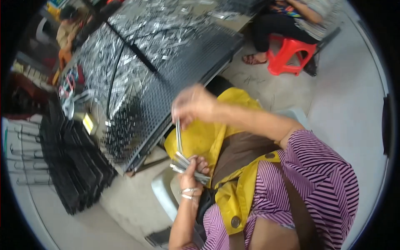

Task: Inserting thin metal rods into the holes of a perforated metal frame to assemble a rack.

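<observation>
Low in front of my yellow and brown apron, my left hand is closed round a small bunch of flat silver metal strips, their ends poking out on both sides of the fist. Above it, my right hand is smeared by motion, its fingertips pinched at the upper end of a long thin silver strip. That strip hangs down to the bunch; whether its lower end is inside the left fist cannot be made out.
A black perforated panel lies along the table's near edge, beside a large heap of silver strips. Black-tipped pieces stand at its near left corner. Black panels are stacked at left. A person sits by a red stool at far right.
</observation>
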{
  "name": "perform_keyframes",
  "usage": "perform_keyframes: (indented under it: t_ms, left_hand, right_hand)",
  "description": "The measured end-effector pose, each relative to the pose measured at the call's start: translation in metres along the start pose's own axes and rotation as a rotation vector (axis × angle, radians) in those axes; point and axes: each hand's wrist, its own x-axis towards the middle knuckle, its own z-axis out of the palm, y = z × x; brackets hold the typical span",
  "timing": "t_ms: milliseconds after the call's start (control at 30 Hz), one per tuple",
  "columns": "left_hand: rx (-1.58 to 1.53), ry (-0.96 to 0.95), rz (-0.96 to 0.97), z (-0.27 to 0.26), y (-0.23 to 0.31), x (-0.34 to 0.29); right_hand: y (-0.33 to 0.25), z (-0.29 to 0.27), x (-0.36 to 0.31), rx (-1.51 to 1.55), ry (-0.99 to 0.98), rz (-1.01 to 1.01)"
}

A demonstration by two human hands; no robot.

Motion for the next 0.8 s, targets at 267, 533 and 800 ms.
perform_keyframes:
  t_ms: [267, 533, 800]
  left_hand:
    - [0.244, -0.115, 0.164, 0.004, -0.017, -0.020]
    - [0.019, -0.101, 0.053, 0.033, 0.013, 0.002]
    - [-0.008, -0.190, 0.043, 0.050, 0.036, 0.040]
  right_hand:
    - [-0.004, -0.016, 0.069, -0.100, 0.165, -0.291]
    - [-0.013, -0.006, 0.086, -0.253, 0.172, -0.488]
    - [-0.021, 0.002, 0.118, -0.500, 0.107, -0.701]
